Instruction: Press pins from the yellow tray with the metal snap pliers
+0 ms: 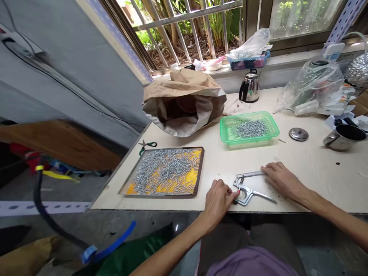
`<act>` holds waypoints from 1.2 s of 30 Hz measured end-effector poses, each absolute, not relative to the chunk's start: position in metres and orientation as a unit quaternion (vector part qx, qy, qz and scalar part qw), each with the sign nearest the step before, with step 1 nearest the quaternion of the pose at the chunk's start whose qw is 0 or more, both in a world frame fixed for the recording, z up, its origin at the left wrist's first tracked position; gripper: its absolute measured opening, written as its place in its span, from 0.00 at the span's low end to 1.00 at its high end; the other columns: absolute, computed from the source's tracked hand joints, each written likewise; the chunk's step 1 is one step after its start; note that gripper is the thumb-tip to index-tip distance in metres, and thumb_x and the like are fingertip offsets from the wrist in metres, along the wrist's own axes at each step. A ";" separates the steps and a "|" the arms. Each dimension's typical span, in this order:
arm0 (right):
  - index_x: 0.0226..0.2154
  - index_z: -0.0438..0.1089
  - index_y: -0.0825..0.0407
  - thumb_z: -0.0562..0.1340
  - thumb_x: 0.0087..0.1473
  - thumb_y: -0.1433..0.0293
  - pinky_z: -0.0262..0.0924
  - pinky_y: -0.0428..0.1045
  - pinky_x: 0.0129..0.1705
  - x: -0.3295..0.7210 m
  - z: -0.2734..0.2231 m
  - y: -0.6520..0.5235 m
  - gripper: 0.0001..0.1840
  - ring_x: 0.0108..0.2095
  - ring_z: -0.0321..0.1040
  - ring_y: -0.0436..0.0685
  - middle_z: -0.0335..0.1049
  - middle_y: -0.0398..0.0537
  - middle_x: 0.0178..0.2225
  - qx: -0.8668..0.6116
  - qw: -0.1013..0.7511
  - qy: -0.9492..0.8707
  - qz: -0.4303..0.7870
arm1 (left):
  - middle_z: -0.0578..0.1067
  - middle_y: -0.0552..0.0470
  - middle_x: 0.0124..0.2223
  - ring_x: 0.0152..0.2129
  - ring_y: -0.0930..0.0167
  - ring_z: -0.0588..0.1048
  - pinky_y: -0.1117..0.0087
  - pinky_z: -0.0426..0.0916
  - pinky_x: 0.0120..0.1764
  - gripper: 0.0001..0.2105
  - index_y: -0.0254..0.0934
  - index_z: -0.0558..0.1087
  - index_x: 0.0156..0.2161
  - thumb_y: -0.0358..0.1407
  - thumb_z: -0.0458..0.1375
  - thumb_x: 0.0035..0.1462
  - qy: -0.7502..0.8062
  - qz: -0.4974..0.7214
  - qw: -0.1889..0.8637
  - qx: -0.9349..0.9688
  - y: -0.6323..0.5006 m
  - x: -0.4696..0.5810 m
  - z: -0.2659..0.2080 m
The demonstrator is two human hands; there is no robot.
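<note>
Silver hand-press pliers (246, 194) with a coiled spring lie on the table near its front edge, handles spread and pointing right. My right hand (283, 183) has its fingertips closed on the end of the upper handle. At the jaws, my left hand (219, 197) pinches with thumb and fingers; a bit of red shows by the thumb, but the small piece held is mostly hidden. To the left, a shallow tray (200, 165) with a yellow bottom holds many small metal pins (169, 168). Behind the pliers, a green plastic basket (249, 142) holds more such pins.
A brown paper bag (184, 96) lies open behind the tray, with scissors (148, 144) near it. A steel kettle (251, 86), a round lid (298, 134), a steel pot (342, 142) and a plastic-wrapped object (313, 86) stand toward the back and right.
</note>
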State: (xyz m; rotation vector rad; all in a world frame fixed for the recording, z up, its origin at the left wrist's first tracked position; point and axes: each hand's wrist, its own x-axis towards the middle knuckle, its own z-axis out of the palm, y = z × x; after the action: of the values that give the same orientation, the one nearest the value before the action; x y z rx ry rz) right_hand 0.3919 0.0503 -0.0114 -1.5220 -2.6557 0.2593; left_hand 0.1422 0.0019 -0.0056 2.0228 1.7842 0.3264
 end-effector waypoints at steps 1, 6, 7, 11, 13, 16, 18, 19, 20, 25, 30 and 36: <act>0.42 0.68 0.53 0.52 0.58 0.74 0.60 0.53 0.41 0.389 -0.012 0.052 0.12 0.41 0.62 0.60 0.68 0.54 0.41 -0.496 0.030 -0.865 0.072 | 0.71 0.49 0.33 0.37 0.65 0.69 0.67 0.65 0.39 0.10 0.36 0.74 0.28 0.40 0.60 0.54 0.650 0.100 0.230 0.717 0.001 0.145 -0.006; 0.32 0.68 0.52 0.49 0.57 0.81 0.56 0.50 0.37 0.377 -0.013 0.061 0.15 0.36 0.60 0.57 0.68 0.50 0.33 -0.482 0.013 -0.876 0.005 | 0.74 0.48 0.35 0.37 0.65 0.72 0.70 0.62 0.35 0.07 0.35 0.74 0.29 0.36 0.57 0.52 0.672 0.012 0.304 0.676 0.011 0.163 -0.004; 0.31 0.67 0.52 0.50 0.57 0.82 0.55 0.50 0.37 0.377 -0.013 0.064 0.15 0.35 0.60 0.57 0.68 0.50 0.33 -0.477 0.012 -0.879 -0.006 | 0.75 0.47 0.35 0.36 0.66 0.72 0.70 0.61 0.33 0.07 0.34 0.74 0.29 0.34 0.56 0.51 0.672 0.000 0.313 0.671 0.015 0.164 -0.004; 0.28 0.66 0.52 0.50 0.57 0.82 0.54 0.50 0.36 0.377 -0.012 0.070 0.14 0.35 0.60 0.57 0.68 0.49 0.31 -0.473 0.023 -0.880 -0.033 | 0.73 0.51 0.24 0.26 0.70 0.72 0.74 0.59 0.28 0.06 0.32 0.74 0.24 0.30 0.56 0.47 0.673 -0.004 0.377 0.637 0.029 0.157 -0.004; 0.27 0.65 0.51 0.51 0.56 0.82 0.53 0.49 0.35 0.378 -0.013 0.071 0.14 0.34 0.60 0.56 0.67 0.48 0.30 -0.474 0.031 -0.879 -0.032 | 0.69 0.55 0.19 0.21 0.73 0.69 0.75 0.58 0.25 0.06 0.32 0.73 0.23 0.30 0.56 0.47 0.680 0.027 0.419 0.600 0.036 0.150 -0.005; 0.26 0.63 0.50 0.51 0.54 0.83 0.52 0.49 0.34 0.380 -0.014 0.070 0.14 0.31 0.59 0.55 0.66 0.47 0.28 -0.473 0.047 -0.879 -0.027 | 0.66 0.58 0.18 0.15 0.76 0.65 0.77 0.58 0.21 0.08 0.31 0.74 0.27 0.32 0.54 0.51 0.701 0.112 0.456 0.538 0.044 0.136 -0.006; 0.25 0.62 0.50 0.50 0.54 0.83 0.52 0.49 0.33 0.381 -0.015 0.069 0.15 0.31 0.58 0.55 0.65 0.46 0.28 -0.468 0.066 -0.881 -0.022 | 0.69 0.57 0.20 0.16 0.76 0.65 0.77 0.60 0.20 0.10 0.31 0.74 0.31 0.34 0.52 0.53 0.711 0.188 0.426 0.528 0.048 0.128 -0.004; 0.24 0.62 0.50 0.50 0.54 0.83 0.52 0.48 0.33 0.381 -0.016 0.069 0.15 0.30 0.59 0.55 0.65 0.46 0.27 -0.466 0.077 -0.881 -0.020 | 0.70 0.55 0.23 0.17 0.76 0.67 0.77 0.61 0.22 0.10 0.31 0.74 0.31 0.35 0.52 0.54 0.711 0.226 0.394 0.537 0.050 0.125 -0.002; 0.24 0.61 0.50 0.50 0.55 0.83 0.53 0.48 0.32 0.381 -0.016 0.069 0.15 0.30 0.59 0.55 0.65 0.46 0.27 -0.463 0.086 -0.882 -0.020 | 0.72 0.53 0.25 0.20 0.75 0.68 0.76 0.63 0.24 0.10 0.31 0.75 0.32 0.36 0.53 0.54 0.705 0.260 0.361 0.552 0.053 0.122 0.002; 0.26 0.62 0.49 0.49 0.54 0.85 0.53 0.47 0.30 0.378 -0.018 0.070 0.16 0.31 0.61 0.54 0.66 0.44 0.28 -0.465 0.105 -0.878 -0.043 | 0.76 0.50 0.32 0.29 0.72 0.72 0.72 0.67 0.36 0.10 0.34 0.77 0.33 0.36 0.54 0.57 0.648 0.352 0.248 0.628 0.087 0.128 0.048; 0.25 0.61 0.48 0.49 0.54 0.83 0.55 0.48 0.31 0.374 -0.014 0.068 0.15 0.31 0.61 0.55 0.66 0.45 0.28 -0.487 0.078 -0.868 -0.048 | 0.73 0.46 0.46 0.42 0.67 0.71 0.67 0.68 0.42 0.14 0.36 0.71 0.49 0.35 0.55 0.59 0.526 0.427 0.094 0.729 0.097 0.163 0.087; 0.26 0.64 0.48 0.49 0.56 0.76 0.59 0.50 0.33 0.385 -0.015 0.072 0.13 0.32 0.62 0.58 0.67 0.48 0.29 -0.450 0.115 -0.885 0.034 | 0.74 0.42 0.48 0.48 0.61 0.69 0.60 0.64 0.51 0.22 0.31 0.70 0.48 0.49 0.54 0.58 0.337 0.182 0.116 0.916 0.018 0.199 0.009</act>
State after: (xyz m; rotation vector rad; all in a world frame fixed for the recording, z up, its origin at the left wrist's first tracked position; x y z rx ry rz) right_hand 0.3848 0.0717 -0.0149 -1.3180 -2.5937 0.0991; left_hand 0.1992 0.0181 0.0086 2.6844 0.9878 0.5323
